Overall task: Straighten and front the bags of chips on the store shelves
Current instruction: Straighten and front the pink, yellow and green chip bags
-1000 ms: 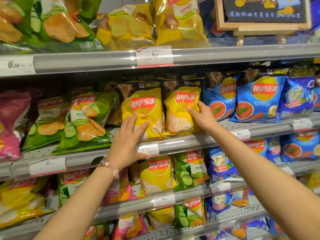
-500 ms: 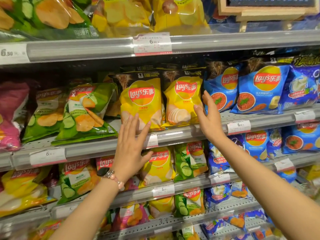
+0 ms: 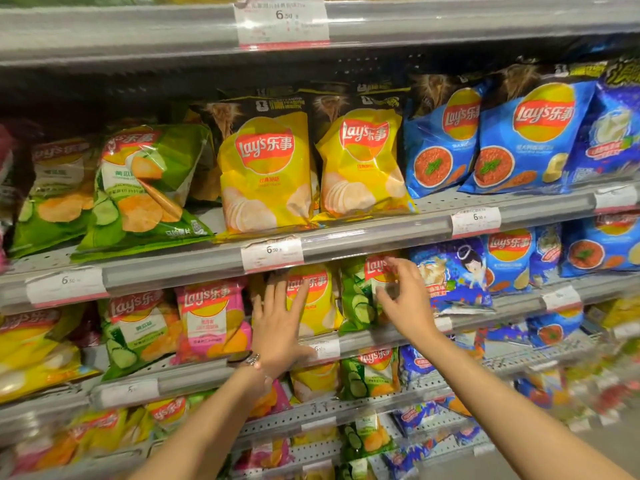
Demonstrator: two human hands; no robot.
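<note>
Two yellow Lay's bags (image 3: 265,174) (image 3: 363,168) stand upright side by side at the front of the upper shelf (image 3: 381,233). One shelf lower, my left hand (image 3: 277,327) lies with straight fingers against a smaller yellow bag (image 3: 317,299). My right hand (image 3: 405,299) reaches to the green cucumber bag (image 3: 358,299) beside it, fingers spread and slightly bent at the bag's top right corner. Motion blur hides whether those fingers pinch the bag.
Green cucumber bags (image 3: 138,188) lean tilted to the left of the upper yellow pair, with blue bags (image 3: 519,140) to the right. Pink (image 3: 211,317) and green (image 3: 138,327) bags fill the lower shelf's left, blue ones (image 3: 457,275) its right. Price tags (image 3: 272,252) line the shelf rails.
Both hands have left the two yellow bags on the upper shelf and dropped to the shelf below. The camera has tilted downward and moved closer.
</note>
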